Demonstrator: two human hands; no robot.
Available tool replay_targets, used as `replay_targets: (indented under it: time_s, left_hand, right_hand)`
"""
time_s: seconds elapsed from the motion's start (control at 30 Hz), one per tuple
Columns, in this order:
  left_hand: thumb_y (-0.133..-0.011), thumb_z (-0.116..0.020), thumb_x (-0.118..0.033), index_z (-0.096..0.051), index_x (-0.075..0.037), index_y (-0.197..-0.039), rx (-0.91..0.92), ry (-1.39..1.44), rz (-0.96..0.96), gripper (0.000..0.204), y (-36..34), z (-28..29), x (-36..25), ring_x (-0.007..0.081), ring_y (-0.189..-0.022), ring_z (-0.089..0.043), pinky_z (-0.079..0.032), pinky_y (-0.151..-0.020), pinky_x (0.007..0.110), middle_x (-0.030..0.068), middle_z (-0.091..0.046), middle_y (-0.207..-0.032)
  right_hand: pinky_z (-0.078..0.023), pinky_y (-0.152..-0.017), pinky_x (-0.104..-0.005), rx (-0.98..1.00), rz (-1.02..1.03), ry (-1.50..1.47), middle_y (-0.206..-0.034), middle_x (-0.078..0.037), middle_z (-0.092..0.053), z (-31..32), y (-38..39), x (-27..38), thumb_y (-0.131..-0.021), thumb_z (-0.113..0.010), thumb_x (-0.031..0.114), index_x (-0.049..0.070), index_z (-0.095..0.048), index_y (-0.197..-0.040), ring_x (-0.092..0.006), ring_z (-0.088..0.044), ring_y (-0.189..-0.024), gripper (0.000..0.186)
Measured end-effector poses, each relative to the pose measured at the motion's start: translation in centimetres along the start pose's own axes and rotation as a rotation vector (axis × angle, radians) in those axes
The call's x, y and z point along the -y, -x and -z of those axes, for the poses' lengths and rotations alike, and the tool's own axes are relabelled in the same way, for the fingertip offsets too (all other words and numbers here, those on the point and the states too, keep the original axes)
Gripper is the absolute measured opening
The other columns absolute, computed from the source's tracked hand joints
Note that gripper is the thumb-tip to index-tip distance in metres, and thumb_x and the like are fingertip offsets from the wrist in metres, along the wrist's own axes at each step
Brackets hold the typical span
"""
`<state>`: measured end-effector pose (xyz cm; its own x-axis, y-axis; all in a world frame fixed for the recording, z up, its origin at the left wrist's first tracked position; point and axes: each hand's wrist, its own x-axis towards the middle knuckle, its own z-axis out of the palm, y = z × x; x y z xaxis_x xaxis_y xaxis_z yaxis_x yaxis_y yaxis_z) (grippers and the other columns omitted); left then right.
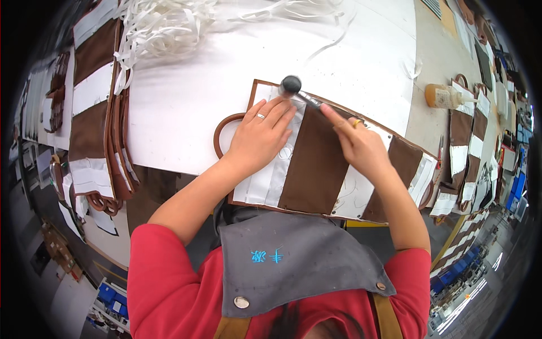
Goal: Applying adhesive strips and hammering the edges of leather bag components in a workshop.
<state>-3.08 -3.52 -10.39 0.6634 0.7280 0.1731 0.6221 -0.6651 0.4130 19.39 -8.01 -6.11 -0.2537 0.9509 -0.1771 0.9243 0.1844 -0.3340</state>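
Note:
A bag panel (313,158) with brown and white bands and brown edging lies crosswise before me, a looped brown handle (219,127) at its left. My left hand (261,133) lies on the white band at that end, fingers stretched out flat and slightly apart. My right hand (357,138) grips a hammer (291,85) by its handle, index finger along it; the round black head is over the panel's top edge, just beyond my left fingertips, slightly blurred. Whether the head touches the panel I cannot tell.
The white table surface (361,51) carries a tangle of white ribbons (158,28) at back left. Stacked brown-and-white panels (87,130) lie at the left. At right, a plastic bottle of amber liquid (443,97) lies on its side by more panels (460,127).

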Motion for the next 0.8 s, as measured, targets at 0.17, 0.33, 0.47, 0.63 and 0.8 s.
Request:
replay_targets:
  time_s: [0.17,0.33,0.47,0.63,0.8]
  left_hand:
    - [-0.08,-0.059,-0.017,-0.052,-0.006,-0.118,-0.05,-0.026,-0.02,0.04,0.3,-0.2,0.1,0.0201,-0.118,-0.042,-0.031,-0.101,0.038,0.0061,-0.049,-0.123]
    - [-0.079,-0.061,-0.017,-0.053,-0.006,-0.116,-0.054,-0.038,-0.032,0.04,-0.2,0.0,0.0,0.0195,-0.115,-0.043,-0.031,-0.099,0.037,0.0052,-0.05,-0.121]
    - [-0.077,-0.062,-0.015,-0.052,-0.006,-0.118,-0.091,-0.031,-0.051,0.043,0.1,-0.1,0.2,0.0218,-0.114,-0.044,-0.034,-0.096,0.037,0.0056,-0.05,-0.12]
    - [-0.078,-0.061,-0.016,-0.052,-0.006,-0.119,-0.048,-0.024,-0.035,0.043,0.0,-0.1,0.1,0.0212,-0.114,-0.044,-0.034,-0.096,0.036,0.005,-0.05,-0.121]
    - [-0.079,-0.06,-0.016,-0.053,-0.006,-0.118,-0.081,-0.045,-0.05,0.042,0.1,-0.2,0.1,0.0209,-0.114,-0.044,-0.034,-0.096,0.036,0.0049,-0.05,-0.121]
  right_hand:
    - [-0.047,-0.048,-0.0358,-0.29,0.024,-0.185,-0.069,-0.009,-0.053,1.0,-0.4,0.5,-0.085,-0.052,0.01,0.034,-0.039,-0.134,-0.0249,-0.055,-0.053,0.056]
    - [-0.046,-0.047,-0.0391,-0.072,-0.014,-0.017,-0.069,-0.011,-0.053,-0.2,0.1,0.1,-0.085,-0.052,0.009,0.033,-0.035,-0.136,-0.0283,-0.054,-0.052,0.058]
    - [-0.046,-0.047,-0.0388,-0.382,0.034,-0.308,-0.068,-0.012,-0.053,1.4,-1.2,1.4,-0.087,-0.05,0.011,0.033,-0.035,-0.136,-0.028,-0.056,-0.053,0.056]
    - [-0.046,-0.047,-0.0356,0.003,-0.045,0.045,-0.073,-0.013,-0.057,-1.0,0.4,0.8,-0.087,-0.051,0.012,0.031,-0.035,-0.136,-0.0252,-0.055,-0.052,0.055]
    - [-0.046,-0.047,-0.0359,-0.336,0.035,-0.233,-0.067,-0.011,-0.055,0.4,-1.6,2.3,-0.087,-0.05,0.01,0.031,-0.035,-0.137,-0.0247,-0.055,-0.051,0.056]
